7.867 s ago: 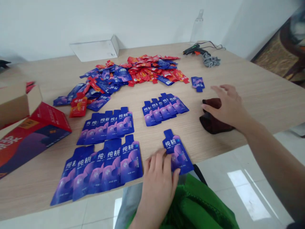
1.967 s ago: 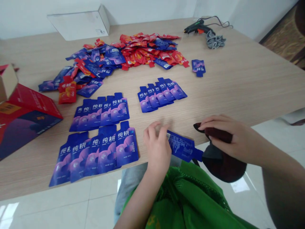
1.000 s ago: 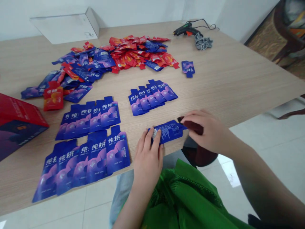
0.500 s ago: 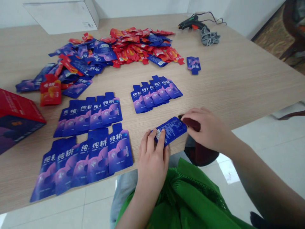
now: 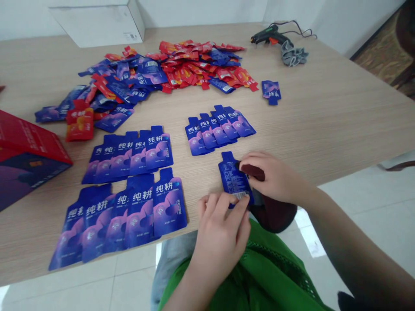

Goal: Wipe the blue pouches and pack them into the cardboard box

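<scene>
A blue pouch (image 5: 232, 177) lies back-side up near the table's front edge, its spout pointing away from me. My left hand (image 5: 220, 229) pinches the pouch's bottom end. My right hand (image 5: 275, 179) grips a dark maroon cloth (image 5: 274, 211) and presses it against the pouch's right side; most of the cloth hangs below the table edge. Three fanned rows of blue pouches lie face up: a near row (image 5: 129, 216), a middle row (image 5: 129, 153) and a smaller one (image 5: 218, 128).
A mixed heap of red and blue pouches (image 5: 155, 82) covers the far middle of the wooden table (image 5: 340, 116). One blue pouch (image 5: 270, 91) lies alone. A glue gun (image 5: 270, 34), white box (image 5: 97, 21), red carton (image 5: 22, 160). Green mesh fabric (image 5: 259, 276) on my lap.
The pouch was flipped back-side up, then turned from lying sideways to pointing its spout away. My right hand picked up the cloth and brought it against the pouch.
</scene>
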A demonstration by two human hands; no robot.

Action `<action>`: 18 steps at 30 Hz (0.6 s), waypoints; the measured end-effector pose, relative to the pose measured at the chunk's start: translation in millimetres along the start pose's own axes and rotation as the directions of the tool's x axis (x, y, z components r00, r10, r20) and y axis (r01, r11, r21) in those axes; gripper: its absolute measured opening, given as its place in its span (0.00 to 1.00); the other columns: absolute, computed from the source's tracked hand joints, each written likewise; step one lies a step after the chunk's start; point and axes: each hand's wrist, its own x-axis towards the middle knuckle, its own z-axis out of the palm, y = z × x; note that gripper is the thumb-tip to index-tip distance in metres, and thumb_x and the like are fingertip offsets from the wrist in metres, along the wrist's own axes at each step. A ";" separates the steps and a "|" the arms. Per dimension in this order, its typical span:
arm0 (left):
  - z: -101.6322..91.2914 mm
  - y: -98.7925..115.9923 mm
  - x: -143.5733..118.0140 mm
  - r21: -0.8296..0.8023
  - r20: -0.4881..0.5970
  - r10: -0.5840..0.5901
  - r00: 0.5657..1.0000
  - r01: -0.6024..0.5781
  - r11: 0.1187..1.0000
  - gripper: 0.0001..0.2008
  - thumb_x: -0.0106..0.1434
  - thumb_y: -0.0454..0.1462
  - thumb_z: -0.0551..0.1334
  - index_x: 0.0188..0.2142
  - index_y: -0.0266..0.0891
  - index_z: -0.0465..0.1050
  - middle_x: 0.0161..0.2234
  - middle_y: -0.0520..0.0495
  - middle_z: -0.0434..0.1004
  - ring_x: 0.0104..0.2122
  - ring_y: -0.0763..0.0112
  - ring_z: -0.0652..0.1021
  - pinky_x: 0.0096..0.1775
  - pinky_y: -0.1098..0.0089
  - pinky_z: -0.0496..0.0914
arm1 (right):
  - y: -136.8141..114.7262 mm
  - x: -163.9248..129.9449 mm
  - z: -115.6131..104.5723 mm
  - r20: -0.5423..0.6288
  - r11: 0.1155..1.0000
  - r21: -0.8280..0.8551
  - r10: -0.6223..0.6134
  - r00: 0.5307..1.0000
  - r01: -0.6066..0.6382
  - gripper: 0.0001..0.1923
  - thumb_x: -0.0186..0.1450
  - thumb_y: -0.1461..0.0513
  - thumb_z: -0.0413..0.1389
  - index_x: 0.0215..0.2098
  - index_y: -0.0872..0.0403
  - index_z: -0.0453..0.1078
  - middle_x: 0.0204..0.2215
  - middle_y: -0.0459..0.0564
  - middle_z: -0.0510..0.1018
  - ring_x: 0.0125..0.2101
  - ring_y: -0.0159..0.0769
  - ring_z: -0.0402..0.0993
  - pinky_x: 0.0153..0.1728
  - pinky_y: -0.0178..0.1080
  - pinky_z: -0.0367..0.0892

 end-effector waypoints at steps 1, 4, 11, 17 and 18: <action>-3.2 -3.1 4.4 0.007 -0.041 0.003 0.999 -0.002 1.000 0.16 0.69 0.33 0.57 0.54 0.43 0.73 0.43 0.44 0.73 0.42 0.62 0.73 0.44 0.57 0.66 | 0.7 3.7 -0.3 0.027 0.998 0.018 -0.055 0.998 0.055 0.11 0.59 0.69 0.55 0.40 0.54 0.73 0.44 0.53 0.78 0.47 0.45 0.71 0.51 0.48 0.64; -5.1 -16.4 17.9 0.131 -0.079 -0.059 0.995 0.069 0.989 0.22 0.69 0.36 0.60 0.62 0.41 0.66 0.54 0.38 0.71 0.52 0.54 0.71 0.50 0.53 0.64 | 1.4 9.9 -5.7 0.097 0.988 0.051 -0.152 0.984 0.148 0.09 0.60 0.70 0.55 0.37 0.54 0.73 0.39 0.51 0.79 0.43 0.43 0.72 0.50 0.46 0.64; 13.0 -33.7 19.2 0.296 0.045 -0.194 0.980 0.173 0.940 0.32 0.66 0.46 0.64 0.63 0.30 0.63 0.60 0.34 0.69 0.58 0.49 0.70 0.55 0.52 0.65 | -5.9 22.7 -9.5 0.030 0.999 0.011 -0.047 0.998 0.046 0.12 0.59 0.69 0.56 0.41 0.55 0.73 0.42 0.52 0.79 0.45 0.44 0.72 0.51 0.46 0.64; 15.2 -30.3 18.1 0.336 0.018 -0.192 0.981 0.175 0.926 0.32 0.66 0.48 0.63 0.63 0.30 0.65 0.61 0.37 0.70 0.59 0.50 0.70 0.56 0.53 0.65 | -13.4 12.3 3.8 0.072 0.993 -0.116 -0.028 0.997 0.036 0.12 0.58 0.71 0.54 0.39 0.56 0.72 0.42 0.54 0.78 0.45 0.46 0.68 0.47 0.47 0.64; 14.5 -30.1 18.5 0.338 0.023 -0.194 0.981 0.175 0.925 0.32 0.66 0.48 0.63 0.63 0.30 0.65 0.61 0.37 0.70 0.59 0.50 0.69 0.56 0.53 0.64 | -14.7 4.3 4.6 0.087 0.991 -0.117 -0.050 0.995 0.060 0.11 0.58 0.71 0.54 0.38 0.56 0.72 0.42 0.53 0.77 0.44 0.45 0.67 0.47 0.46 0.64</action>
